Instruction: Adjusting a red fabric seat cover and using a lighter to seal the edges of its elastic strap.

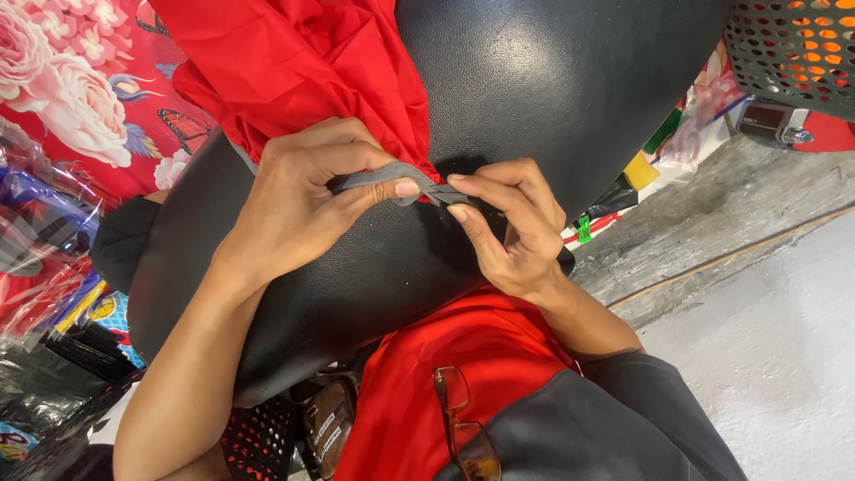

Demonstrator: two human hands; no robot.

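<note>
Hands meet at the middle of a black cushion [534, 80], a rounded pad of pebbled, faintly shiny leatherette that fills most of the view. Left hand [298, 200] is closed in a pinch, thumb and curled fingers gripping one grey strip [392, 175], a narrow, flat band of soft woven cloth. Right hand [508, 223] is also nearly closed, its thumb and forefinger nipping the same strip just beside the left thumb, so the two hands almost touch. The strip lies on the cushion's top, at the lower edge of the red fabric [303, 62], a smooth, thin cloth that falls in folds from the upper edge of the frame. More of this red cloth [445, 347] shows below the cushion, near the person's lap.

One pair of brown-tinted glasses [463, 428] hangs at the dark collar. To the right, bare grey concrete floor [766, 338] gives open room; to the left the space is crowded by one floral red sheet [71, 80] and crinkled plastic bags [44, 232]. One perforated dark basket [788, 49] sits at the top right corner.
</note>
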